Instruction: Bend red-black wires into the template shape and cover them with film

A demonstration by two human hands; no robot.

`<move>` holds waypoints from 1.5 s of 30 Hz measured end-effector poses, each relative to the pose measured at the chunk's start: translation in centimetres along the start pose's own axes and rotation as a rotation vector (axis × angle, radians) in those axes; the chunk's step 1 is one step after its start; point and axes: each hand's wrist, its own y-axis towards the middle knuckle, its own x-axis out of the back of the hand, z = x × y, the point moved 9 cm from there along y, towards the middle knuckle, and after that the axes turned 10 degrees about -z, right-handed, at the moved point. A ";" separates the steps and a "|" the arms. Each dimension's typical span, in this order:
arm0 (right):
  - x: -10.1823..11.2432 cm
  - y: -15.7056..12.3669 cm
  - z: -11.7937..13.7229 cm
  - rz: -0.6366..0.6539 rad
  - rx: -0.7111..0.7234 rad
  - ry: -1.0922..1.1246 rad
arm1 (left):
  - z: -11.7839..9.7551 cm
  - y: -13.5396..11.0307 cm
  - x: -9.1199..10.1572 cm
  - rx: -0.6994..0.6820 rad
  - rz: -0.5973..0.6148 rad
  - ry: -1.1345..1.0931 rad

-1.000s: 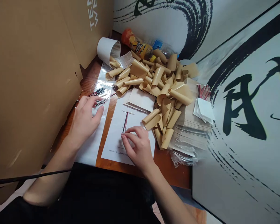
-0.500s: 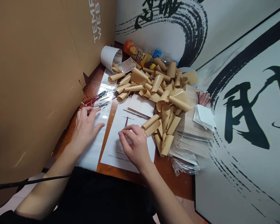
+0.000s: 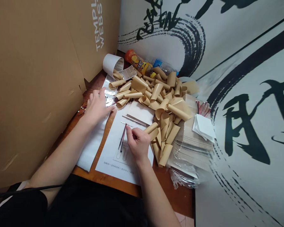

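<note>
The left hand (image 3: 96,105) is holding its thumb apart beside loose wires (image 3: 83,109), its grip impossible to tell, while the right hand (image 3: 139,143) is holding its fingers curled, contents unclear, over the sheet (image 3: 110,151) lying flat, probably so its drawing (image 3: 121,156) is showing.

A single camera, worn on the person's head, looked forward and steeply down on the counter (image 3: 165,186) from above its near edge. It was near enough that dark clothing (image 3: 97,201) filled the lower frame, both forearms reached in from below, and the left hand (image 3: 96,105) and right hand (image 3: 138,143) fell around mid-frame. A cardboard surface (image 3: 38,78) stood close along the left; white panels (image 3: 165,47) bounded the far and right sides. The counter's near edge sloped down rightward.
</note>
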 end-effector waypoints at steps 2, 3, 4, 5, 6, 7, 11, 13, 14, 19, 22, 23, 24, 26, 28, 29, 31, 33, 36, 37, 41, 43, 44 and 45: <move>0.2 0.0 -0.2 -0.010 0.008 0.007 | 0.5 0.4 -0.4 -0.001 0.034 0.018; 0.3 0.0 -0.2 -0.011 0.012 0.012 | 0.7 0.5 -0.6 -0.016 0.054 0.022; 0.3 0.1 -0.3 -0.009 0.014 0.014 | 1.0 0.5 -0.6 -0.023 0.062 0.023; 0.3 0.1 -0.4 -0.007 0.012 0.014 | 1.3 0.5 -0.5 -0.031 0.064 0.012; 0.3 0.2 -0.5 -0.004 0.009 0.011 | 1.7 0.4 -0.3 -0.029 0.061 -0.008; 0.3 0.2 -0.6 -0.003 0.006 0.009 | 2.1 0.4 -0.1 -0.022 0.063 -0.019; 0.5 0.2 -0.5 -0.011 0.024 0.004 | 3.7 0.1 0.3 -0.003 0.133 0.022; 0.5 0.1 -0.3 -0.007 0.043 0.004 | 3.8 0.0 0.6 -0.016 0.151 0.024; 0.5 0.0 -0.2 0.000 0.053 0.006 | 3.6 0.0 0.9 -0.026 0.139 0.018; 0.2 -0.2 0.2 0.030 0.076 0.004 | 3.4 -0.7 3.6 0.015 0.046 0.094; 0.3 -0.3 0.3 0.016 0.080 -0.016 | 4.6 -1.9 3.5 0.159 0.241 0.121; 0.3 -0.3 0.3 0.010 0.082 -0.022 | 4.9 -2.3 3.3 0.190 0.311 0.132; 0.4 -0.3 0.3 0.005 0.087 -0.028 | 5.2 -2.7 3.0 0.210 0.377 0.134; 0.4 -0.3 0.4 -0.006 0.101 -0.032 | 5.4 -3.1 2.4 0.220 0.450 0.123; 0.3 -0.4 0.6 -0.010 0.121 -0.038 | 5.3 -3.2 1.9 0.208 0.452 0.079; 0.3 -0.4 0.6 -0.010 0.128 -0.043 | 5.3 -3.2 1.6 0.201 0.433 0.045; 0.2 -0.5 0.5 -0.008 0.131 -0.050 | 5.4 -3.6 1.2 0.200 0.373 -0.056; 0.1 -0.5 0.3 -0.010 0.122 -0.046 | 6.1 -4.4 1.0 0.254 0.296 -0.207; 0.1 -0.5 0.2 0.002 0.083 -0.023 | 6.9 -6.4 -0.1 0.413 0.330 -0.591; -0.1 -0.5 0.2 0.021 0.063 -0.015 | 6.7 -7.1 -0.5 0.430 0.393 -0.670; -2.1 -1.0 1.5 0.189 0.003 -0.002 | 5.8 -7.7 -0.5 0.341 0.438 -0.702; -3.6 -1.3 2.9 0.295 0.039 -0.030 | 5.4 -7.6 -0.2 0.291 0.402 -0.708; -4.4 -1.5 3.6 0.344 0.062 -0.065 | 5.2 -7.7 -0.3 0.277 0.400 -0.731; -5.1 -1.6 4.1 0.387 0.078 -0.112 | 5.0 -7.9 -0.4 0.271 0.409 -0.760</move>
